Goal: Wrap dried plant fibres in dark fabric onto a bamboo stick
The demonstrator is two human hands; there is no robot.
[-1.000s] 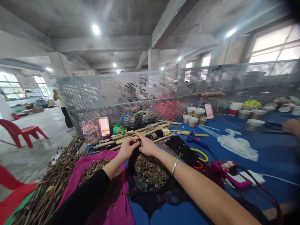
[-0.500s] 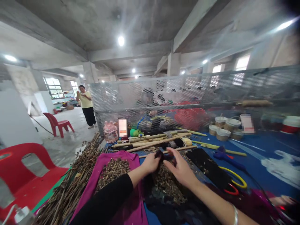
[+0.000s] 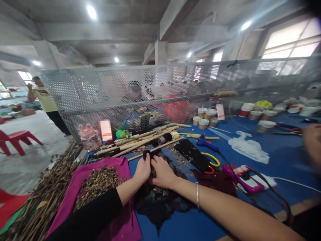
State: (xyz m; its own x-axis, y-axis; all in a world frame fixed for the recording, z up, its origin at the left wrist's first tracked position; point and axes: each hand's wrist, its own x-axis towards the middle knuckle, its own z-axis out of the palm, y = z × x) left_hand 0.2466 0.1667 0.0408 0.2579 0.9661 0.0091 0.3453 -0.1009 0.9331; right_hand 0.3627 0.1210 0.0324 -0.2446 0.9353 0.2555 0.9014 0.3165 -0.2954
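A dark patterned cloth (image 3: pixel 160 207) lies on the blue table in front of me, with dried plant bits (image 3: pixel 160 191) on it. My left hand (image 3: pixel 142 171) is closed on a bunched dark edge of this cloth, thumb pointing up. Right beside it, my right hand (image 3: pixel 162 171) curls its fingers over the gathered cloth, close against the left; its fingertips are partly hidden. To the left, a magenta cloth (image 3: pixel 125 214) carries a heap of chopped dried plant pieces (image 3: pixel 99 184).
Dried stalks (image 3: pixel 45 207) pile up at the left. Bamboo sticks (image 3: pixel 140 144) and yarn lie behind my hands. A black cloth (image 3: pixel 192 155), yellow-handled scissors (image 3: pixel 212 159), a blue glue gun (image 3: pixel 207 144) and a magenta power strip (image 3: pixel 247 180) are to the right. Another person's arm (image 3: pixel 312 144) shows far right.
My view has swung to the right. My right hand has come down from its spread position and closed on the cloth next to my left hand. The cloth's near edge is drawn up over the plant bits.
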